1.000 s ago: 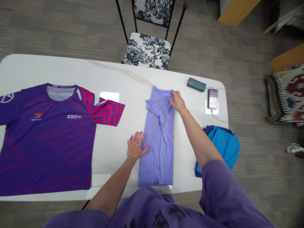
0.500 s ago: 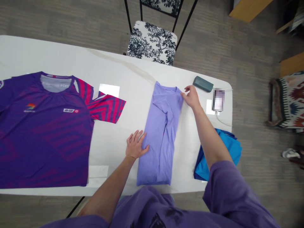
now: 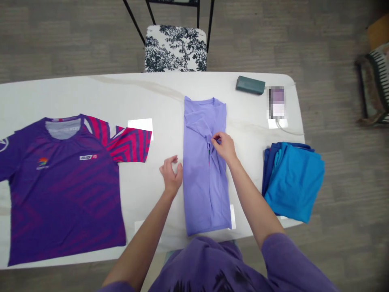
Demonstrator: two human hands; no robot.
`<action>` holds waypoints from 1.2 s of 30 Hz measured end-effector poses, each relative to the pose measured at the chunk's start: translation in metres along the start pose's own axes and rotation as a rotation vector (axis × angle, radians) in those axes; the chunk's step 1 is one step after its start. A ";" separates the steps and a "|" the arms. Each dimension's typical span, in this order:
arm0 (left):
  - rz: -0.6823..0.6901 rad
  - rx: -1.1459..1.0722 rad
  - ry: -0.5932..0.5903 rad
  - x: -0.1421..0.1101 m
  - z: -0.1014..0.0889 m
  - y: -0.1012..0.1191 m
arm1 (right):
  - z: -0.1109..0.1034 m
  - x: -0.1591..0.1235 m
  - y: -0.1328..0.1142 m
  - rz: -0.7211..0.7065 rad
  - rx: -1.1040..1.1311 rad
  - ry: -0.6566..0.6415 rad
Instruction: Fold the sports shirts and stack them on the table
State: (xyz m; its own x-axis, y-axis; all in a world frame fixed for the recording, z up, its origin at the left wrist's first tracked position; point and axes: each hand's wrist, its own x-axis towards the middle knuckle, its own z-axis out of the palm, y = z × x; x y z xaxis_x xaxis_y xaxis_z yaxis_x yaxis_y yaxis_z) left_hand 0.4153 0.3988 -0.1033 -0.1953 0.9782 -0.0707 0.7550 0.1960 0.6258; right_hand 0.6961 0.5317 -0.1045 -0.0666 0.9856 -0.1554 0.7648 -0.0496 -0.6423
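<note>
A lavender T-shirt (image 3: 197,182) lies on the white table in front of me, its sides folded inward into a long narrow strip with the collar at the far end. With thumb and fingertips together, my right hand (image 3: 224,147) pinches the folded-in sleeve near the shirt's middle line. My left hand (image 3: 172,174) is beside the shirt's left edge, fingers loosely bent and apart from the thumb, with nothing in it. Left of it a purple and pink sports jersey (image 3: 67,190) is spread flat, front side up.
To the right, a stack of folded blue clothes (image 3: 294,182) overlaps the near edge of the white table (image 3: 164,95). A dark green case (image 3: 250,85) and a blurred-out phone (image 3: 277,102) with a cable lie at the far right. Beyond the table stands a patterned chair (image 3: 176,48).
My right hand has moved from the shirt's collar corner toward me to the sleeve at its middle. My left hand has come off the fabric to its left. The view has shifted and turned.
</note>
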 end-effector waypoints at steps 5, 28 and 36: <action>0.260 -0.081 -0.143 0.150 0.034 0.050 | 0.016 -0.017 0.011 -0.088 0.018 0.061; 0.507 0.221 -0.453 0.213 0.012 0.078 | 0.032 -0.038 0.021 -0.122 -0.107 0.106; 0.667 0.249 -0.549 0.236 0.031 0.105 | 0.035 -0.037 0.023 -0.109 -0.064 0.121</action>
State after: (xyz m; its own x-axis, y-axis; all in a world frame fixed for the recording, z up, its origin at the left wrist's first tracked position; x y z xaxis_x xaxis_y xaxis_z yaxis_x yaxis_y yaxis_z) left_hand 0.4682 0.6520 -0.0785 0.6105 0.7768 -0.1544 0.7309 -0.4775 0.4876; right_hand 0.6942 0.4889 -0.1400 -0.0764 0.9970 0.0070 0.7965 0.0653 -0.6011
